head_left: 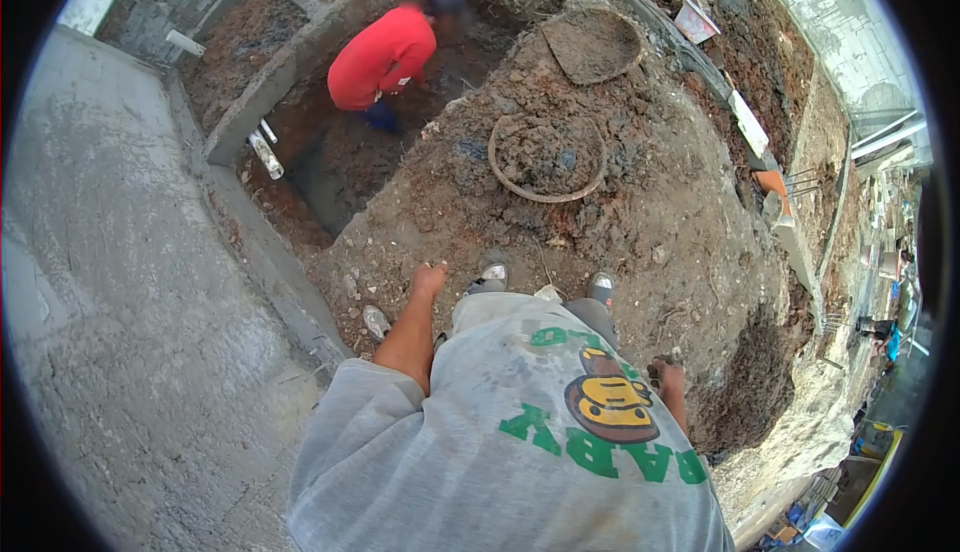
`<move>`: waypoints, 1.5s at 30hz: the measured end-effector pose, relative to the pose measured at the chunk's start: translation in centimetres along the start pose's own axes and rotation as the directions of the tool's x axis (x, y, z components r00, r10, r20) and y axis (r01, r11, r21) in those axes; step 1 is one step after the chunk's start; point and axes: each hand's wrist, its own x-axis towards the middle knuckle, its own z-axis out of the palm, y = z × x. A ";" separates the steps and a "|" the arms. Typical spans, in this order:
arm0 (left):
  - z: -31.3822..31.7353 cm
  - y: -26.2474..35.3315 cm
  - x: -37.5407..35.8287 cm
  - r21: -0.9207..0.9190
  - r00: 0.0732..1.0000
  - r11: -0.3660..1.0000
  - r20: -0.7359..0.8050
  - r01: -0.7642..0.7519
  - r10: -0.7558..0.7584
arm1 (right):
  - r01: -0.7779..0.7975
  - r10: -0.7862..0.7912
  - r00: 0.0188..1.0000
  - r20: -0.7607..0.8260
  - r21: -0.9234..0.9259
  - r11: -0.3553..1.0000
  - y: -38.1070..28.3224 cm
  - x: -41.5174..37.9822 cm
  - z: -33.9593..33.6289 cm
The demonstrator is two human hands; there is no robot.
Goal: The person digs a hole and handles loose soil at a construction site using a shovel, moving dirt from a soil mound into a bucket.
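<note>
The dirt ground is bumpy, beside a wet pit. On it, the near round pan holds a heap of mud. The far pan lies just past it. A person in red bends in the pit. The left hand and right hand hang apart, off both pans; I cannot tell their grip. It seems a pause; lifting would need both on the rim.

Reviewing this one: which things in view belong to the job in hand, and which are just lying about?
Likely part of the job:
near pan, heaped with mud
far pan, also muddy

Apparently lying about:
orange piece
pale object beyond the far pan
</note>
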 end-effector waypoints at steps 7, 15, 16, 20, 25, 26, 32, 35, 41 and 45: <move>1.8 -2.8 3.6 -0.029 0.997 0.998 0.061 0.048 -0.046 | 0.031 -0.031 0.999 -0.015 -0.048 0.998 -1.0 -0.7 0.2; 0.2 -0.8 0.9 -0.038 0.999 0.999 0.019 0.035 -0.034 | -0.002 0.000 0.998 -0.055 -0.041 0.999 -1.4 -1.7 0.4; 0.2 -0.7 0.9 -0.074 0.998 0.996 0.053 0.042 -0.038 | -0.002 0.001 0.999 -0.043 -0.019 1.000 -1.4 -1.8 0.5; 0.5 -1.6 1.7 -0.140 0.994 0.990 0.107 0.028 -0.013 | -0.012 0.012 1.000 0.003 0.023 1.000 -0.8 -1.5 0.3; 0.2 -1.0 0.9 -0.042 1.000 0.999 -0.005 -0.012 0.012 | 0.005 -0.008 0.999 -0.043 -0.062 0.998 -1.3 -2.3 0.5; 0.1 -0.8 0.7 -0.038 1.000 0.999 0.001 -0.018 0.018 | 0.017 -0.018 0.999 -0.032 -0.056 0.998 -0.7 -1.9 0.3; -0.7 0.8 -0.8 0.040 0.999 0.998 -0.008 -0.047 0.047 | 0.017 -0.017 0.999 -0.050 -0.013 1.000 -1.6 -2.9 0.5; 0.3 0.1 0.0 -0.030 0.997 0.998 -0.037 -0.063 0.061 | 0.025 -0.024 0.999 -0.043 0.004 1.000 0.1 -1.3 0.2; -1.5 2.6 -4.1 -0.090 0.998 0.994 0.002 -0.062 0.063 | 0.016 -0.018 0.999 -0.049 -0.023 1.000 0.7 -0.9 0.8; 0.2 -0.3 -1.1 -0.099 1.000 0.995 -0.021 0.002 -0.004 | 0.006 -0.006 1.000 -0.017 -0.012 1.000 0.7 -1.0 1.1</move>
